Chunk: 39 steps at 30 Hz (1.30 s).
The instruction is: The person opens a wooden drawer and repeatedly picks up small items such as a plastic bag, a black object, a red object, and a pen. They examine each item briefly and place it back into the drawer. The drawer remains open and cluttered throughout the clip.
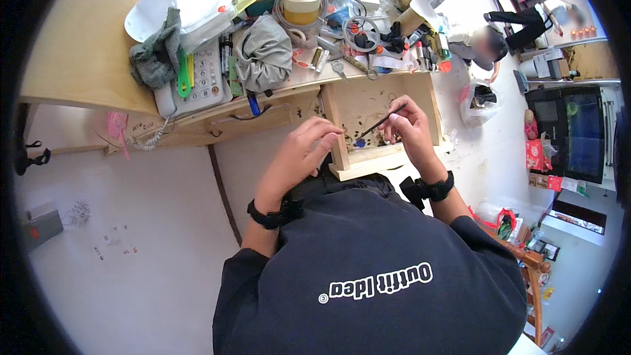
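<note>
An open wooden drawer point(394, 154) is pulled out in front of my body, with small dark bits scattered over its floor. My right hand point(409, 121) is over the drawer and holds a thin black stick point(379, 122) between thumb and fingers. The stick slants down to the left, its lower end close to a small blue round object point(361, 143) in the drawer. At the drawer's left wall is my left hand point(308, 145), fingers loosely bent and thumb apart, with nothing visible in it. Whether its fingertips touch the wall I cannot tell.
The cluttered desktop above the drawer bears a telephone point(204, 76), a grey cloth bag point(266, 52), a pump bottle point(301, 5), a tape roll point(361, 33) and scissors point(339, 69). Two people are at the right, near a white plastic bag point(480, 108). A wooden chair point(535, 286) stands at lower right.
</note>
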{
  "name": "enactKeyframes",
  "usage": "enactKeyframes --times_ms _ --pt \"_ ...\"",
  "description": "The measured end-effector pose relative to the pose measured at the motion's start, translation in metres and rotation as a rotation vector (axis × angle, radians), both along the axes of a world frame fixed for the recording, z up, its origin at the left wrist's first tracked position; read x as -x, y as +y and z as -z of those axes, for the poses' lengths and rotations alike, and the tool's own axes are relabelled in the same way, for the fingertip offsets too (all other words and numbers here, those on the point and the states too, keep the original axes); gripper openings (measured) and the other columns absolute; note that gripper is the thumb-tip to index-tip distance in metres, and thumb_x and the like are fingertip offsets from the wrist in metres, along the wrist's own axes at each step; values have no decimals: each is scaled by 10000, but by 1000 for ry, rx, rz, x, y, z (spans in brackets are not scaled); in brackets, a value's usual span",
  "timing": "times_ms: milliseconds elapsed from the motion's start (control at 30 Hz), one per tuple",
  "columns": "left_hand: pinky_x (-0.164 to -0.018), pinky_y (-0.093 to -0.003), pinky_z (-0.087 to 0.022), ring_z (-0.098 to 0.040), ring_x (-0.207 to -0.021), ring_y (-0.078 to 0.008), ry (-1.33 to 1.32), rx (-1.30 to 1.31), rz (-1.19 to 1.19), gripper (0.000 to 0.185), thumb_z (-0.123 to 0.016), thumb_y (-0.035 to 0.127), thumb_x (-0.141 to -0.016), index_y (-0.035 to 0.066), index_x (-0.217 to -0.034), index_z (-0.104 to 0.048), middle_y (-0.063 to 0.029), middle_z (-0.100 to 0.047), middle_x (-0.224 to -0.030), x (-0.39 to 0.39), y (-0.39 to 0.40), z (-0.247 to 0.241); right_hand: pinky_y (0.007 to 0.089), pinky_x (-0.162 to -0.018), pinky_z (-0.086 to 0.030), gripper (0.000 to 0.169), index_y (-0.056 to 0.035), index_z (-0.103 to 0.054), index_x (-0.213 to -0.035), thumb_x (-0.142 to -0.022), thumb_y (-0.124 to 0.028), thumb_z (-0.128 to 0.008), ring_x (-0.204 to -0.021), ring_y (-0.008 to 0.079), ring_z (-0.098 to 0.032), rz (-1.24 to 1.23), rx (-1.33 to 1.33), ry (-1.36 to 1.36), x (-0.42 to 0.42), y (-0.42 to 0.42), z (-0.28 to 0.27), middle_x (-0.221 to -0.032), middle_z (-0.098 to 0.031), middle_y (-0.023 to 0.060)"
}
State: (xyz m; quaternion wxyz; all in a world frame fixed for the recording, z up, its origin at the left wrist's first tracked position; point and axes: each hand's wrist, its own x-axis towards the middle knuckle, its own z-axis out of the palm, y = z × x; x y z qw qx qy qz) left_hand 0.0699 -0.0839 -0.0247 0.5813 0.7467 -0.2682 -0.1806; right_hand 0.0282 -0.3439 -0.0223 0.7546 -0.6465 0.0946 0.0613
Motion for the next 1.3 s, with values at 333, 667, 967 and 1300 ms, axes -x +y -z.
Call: enactKeyframes --times_ms 333,667,967,1300 --pt "-914 -355 -451 -596 -1038 -284 -36 43 22 124 -570 113 -942 -10 -928 -585 -139 -618 -1092 -1 -8 -3 197 -548 -455 123 -52 -529 -1006 -899 -65 -589 -633 68 -588 21 31 -119 7 25 -14 -850 -690 91" --pt "-918 -370 -457 -590 -1068 -323 -196 -84 -166 126 -640 110 -894 0 -923 -586 -152 -605 -1115 -5 -10 4 219 -566 -490 104 3 -670 -941 -860 -62 -676 -637 82 -635 -90 630 -230 9 13 -28 -779 -687 57" --pt "-878 -407 -461 -587 -1036 -324 -371 -130 -180 138 -676 131 -858 36 -934 -612 -119 -600 -1115 -9 -29 5 245 -591 -494 127 2 -697 -953 -906 -109 -659 -629 130 -623 -45 710 -190 23 -13 -20 -797 -703 92" --pt "-930 -392 -454 -581 -1074 -342 -269 -248 -88 187 -641 140 -885 0 -1007 -614 -152 -599 -1117 4 -17 7 196 -542 -425 241 -19 -739 -986 -902 -241 -700 -625 39 -535 735 779 -94 -38 -197 31 -765 -650 -23"
